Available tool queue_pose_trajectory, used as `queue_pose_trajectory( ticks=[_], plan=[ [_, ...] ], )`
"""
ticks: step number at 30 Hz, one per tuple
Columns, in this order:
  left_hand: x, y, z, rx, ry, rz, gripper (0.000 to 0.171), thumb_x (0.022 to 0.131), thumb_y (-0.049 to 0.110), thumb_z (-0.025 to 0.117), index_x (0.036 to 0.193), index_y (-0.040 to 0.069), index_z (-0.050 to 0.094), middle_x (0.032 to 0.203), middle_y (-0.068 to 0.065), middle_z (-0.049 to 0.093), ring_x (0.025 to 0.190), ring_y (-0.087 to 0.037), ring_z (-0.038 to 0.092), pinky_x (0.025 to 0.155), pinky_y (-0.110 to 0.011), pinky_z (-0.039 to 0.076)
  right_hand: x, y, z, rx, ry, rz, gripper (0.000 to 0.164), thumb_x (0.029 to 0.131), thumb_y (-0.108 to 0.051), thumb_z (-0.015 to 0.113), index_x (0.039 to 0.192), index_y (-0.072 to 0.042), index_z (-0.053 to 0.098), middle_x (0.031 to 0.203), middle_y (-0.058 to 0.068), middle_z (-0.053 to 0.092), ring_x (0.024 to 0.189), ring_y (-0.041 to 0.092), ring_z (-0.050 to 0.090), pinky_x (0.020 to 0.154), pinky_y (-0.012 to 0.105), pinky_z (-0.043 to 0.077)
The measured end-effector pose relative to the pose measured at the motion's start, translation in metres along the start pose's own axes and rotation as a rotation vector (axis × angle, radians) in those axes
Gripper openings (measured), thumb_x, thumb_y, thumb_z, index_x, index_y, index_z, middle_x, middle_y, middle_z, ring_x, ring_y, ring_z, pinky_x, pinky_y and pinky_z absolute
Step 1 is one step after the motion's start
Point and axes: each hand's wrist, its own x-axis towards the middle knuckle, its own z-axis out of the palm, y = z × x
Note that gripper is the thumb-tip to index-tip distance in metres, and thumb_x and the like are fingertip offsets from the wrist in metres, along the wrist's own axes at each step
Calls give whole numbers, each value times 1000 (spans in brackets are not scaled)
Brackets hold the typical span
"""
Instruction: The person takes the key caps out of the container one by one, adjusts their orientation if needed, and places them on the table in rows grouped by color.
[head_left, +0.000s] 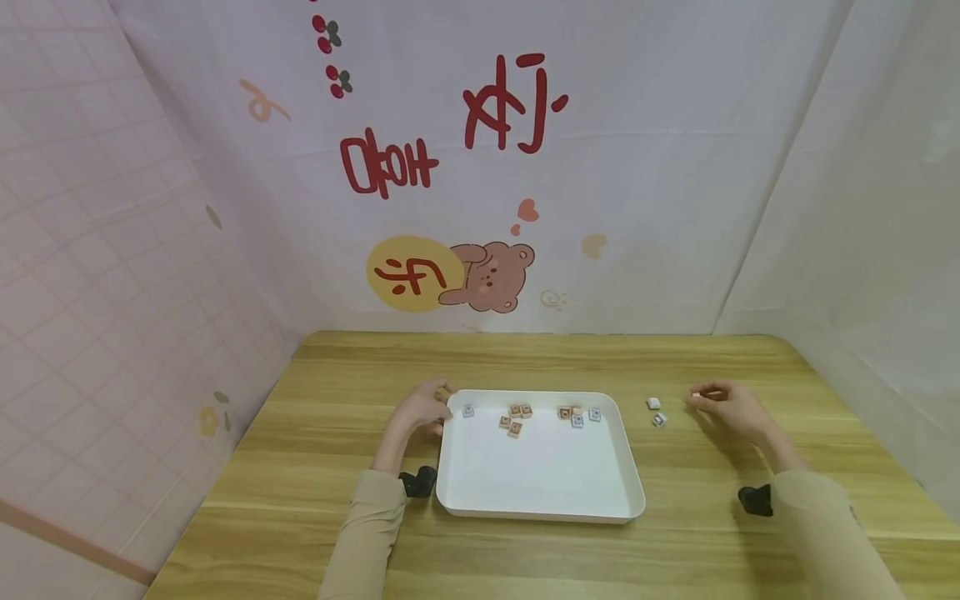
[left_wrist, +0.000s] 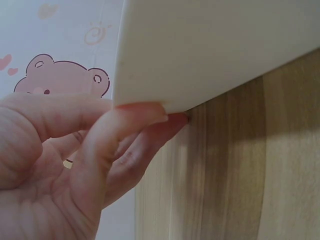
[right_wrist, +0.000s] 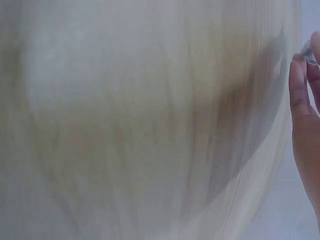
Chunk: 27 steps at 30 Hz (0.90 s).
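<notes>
A shallow white tray (head_left: 540, 479) lies on the wooden table, with several small brown keycaps (head_left: 515, 429) and white keycaps (head_left: 595, 414) along its far side. At the tray's far left corner, my left hand (head_left: 420, 408) grips the edge; in the left wrist view its thumb (left_wrist: 135, 111) and fingers meet the tray's outer wall. To the right of the tray, above the table, my right hand (head_left: 738, 410) pinches a small white keycap (right_wrist: 308, 54) between its fingertips. Two more white keycaps (head_left: 654, 403) lie on the table between the tray and that hand.
The wooden table (head_left: 337, 517) runs back to a white curtain (head_left: 645, 183) printed with a bear and red characters. More curtain hangs at the left and right sides. Black wrist cameras (head_left: 420, 482) sit at both sleeves.
</notes>
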Motion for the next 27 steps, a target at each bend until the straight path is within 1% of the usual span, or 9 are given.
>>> queue_pose_trajectory(
  ticks=[2,4,6,7,9,12,22,24,27],
  plan=[
    [0,0,0,-3,0,6,47,78,-11,54,124,-2,49,104,-25,58,62,-20,59,46,-23,49,2,-1,0,-6,14,-10,37,89,-30,59,112,-1,61,117,25,60,103,27,61,85,35,50],
    [-1,1,0,-5,2,10,47,78,-11,54,123,-3,49,103,-25,59,62,-20,59,45,-23,48,3,-2,1,-12,23,-22,34,87,-28,62,109,-2,63,115,24,61,101,23,62,83,29,50],
    [-1,1,0,-5,3,11,47,78,-11,54,123,-3,49,103,-25,59,62,-20,59,45,-23,49,4,-2,2,-28,29,-27,32,86,-28,63,107,-4,65,112,21,63,96,13,62,78,19,48],
    [-1,1,0,-4,4,11,47,78,-11,54,123,-3,49,103,-25,59,62,-20,59,45,-23,49,4,-1,2,-33,33,-29,30,86,-27,64,105,-4,66,110,21,64,92,8,61,76,18,47],
    [-1,1,0,-4,4,10,47,77,-11,54,123,-3,49,103,-25,59,63,-20,60,46,-23,49,4,-1,3,-37,40,-31,27,85,-25,65,102,-4,66,106,19,66,89,10,62,73,19,48],
    [-1,1,0,0,3,9,47,77,-11,54,123,-2,49,103,-25,59,63,-20,60,47,-24,50,4,0,3,-43,45,-29,25,84,-22,66,100,-3,66,99,16,67,81,-1,56,68,16,45],
    [-1,0,0,-5,3,6,46,78,-11,54,123,-2,49,103,-24,59,62,-19,59,46,-23,48,1,0,-1,-40,41,14,21,84,-19,65,98,-3,65,108,20,65,82,-3,54,69,16,44],
    [-1,0,0,-2,4,8,46,78,-11,54,123,-2,49,104,-24,59,63,-19,59,47,-23,49,2,-1,-2,-46,45,16,23,84,-19,65,100,-2,65,108,21,64,84,2,56,67,17,46],
    [-1,1,0,4,4,7,46,78,-10,55,123,-2,49,106,-25,58,65,-20,61,48,-25,51,2,-8,-4,-62,56,1,27,85,-20,64,105,-1,63,108,23,64,90,17,59,66,21,46]
  ],
)
